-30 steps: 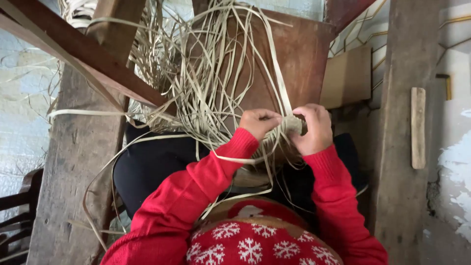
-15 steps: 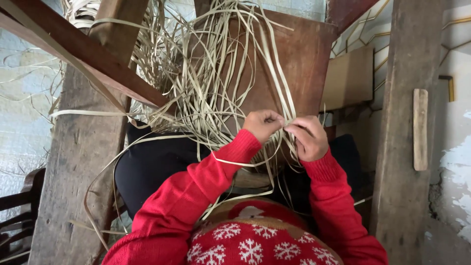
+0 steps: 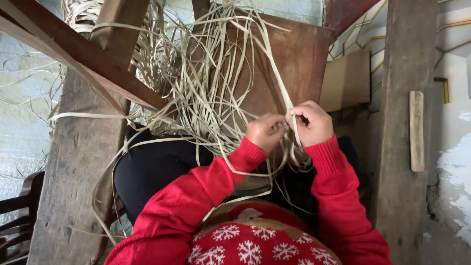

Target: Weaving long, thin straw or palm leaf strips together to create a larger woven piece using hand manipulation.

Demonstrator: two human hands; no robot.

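A broad brown wooden board [image 3: 289, 73] stands behind everything, leaning back between two rough grey timber posts: the wide left post [image 3: 78, 167] and the right post [image 3: 402, 147]. A dark reddish wooden beam [image 3: 73, 54] slants across the upper left, in front of the left post. Below, the person's red knitted sleeves [image 3: 196, 196] and a red jumper with white snowflakes [image 3: 255, 245] fill the lower middle, over dark trousers [image 3: 152, 167].

A loose tangle of pale flat cane strips [image 3: 196, 78] spills down from the top of the view across the board and over the lap, with some long strips [image 3: 98, 118] trailing out to the left past the post.

The left hand [image 3: 265, 131] and the right hand [image 3: 310, 122] sit close together, nearly touching, in front of the board's lower part. Each grip is closed, fingers curled and pinching a few of the strips where they gather between the two hands; from there a thin bunch loops down below the wrists.

A small pale wooden stick [image 3: 416, 131] stands upright against the right post, well apart from the hands.
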